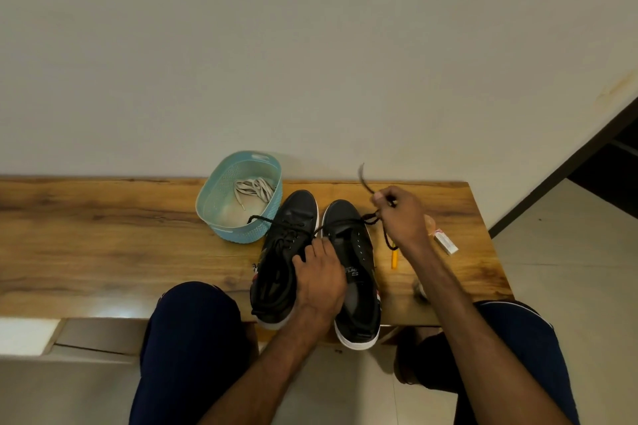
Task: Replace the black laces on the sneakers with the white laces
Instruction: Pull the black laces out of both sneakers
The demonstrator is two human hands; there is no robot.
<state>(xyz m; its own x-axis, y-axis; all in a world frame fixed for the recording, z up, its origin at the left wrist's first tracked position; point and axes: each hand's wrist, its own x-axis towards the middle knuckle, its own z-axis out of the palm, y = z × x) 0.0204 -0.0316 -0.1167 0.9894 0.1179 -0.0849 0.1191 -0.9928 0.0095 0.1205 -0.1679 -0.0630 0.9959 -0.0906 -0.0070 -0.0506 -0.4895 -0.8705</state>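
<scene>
— Your hands?
— My left hand (321, 278) grips the sneaker (360, 252) at centre. My right hand (402, 217) pinches its black lace (370, 217).
— White laces (253, 188)?
— In the basket (221, 191), left of centre.

A long bench of knotted brown wood (103, 245) is seen from above. On it a light blue perforated plastic basket (238, 235) is stood, and just beside it two black sneakers with white soles (300, 210) are set side by side. To their right, a small yellow stick-like object (394, 259) and a little white and red box (446, 242) are laid.
</scene>
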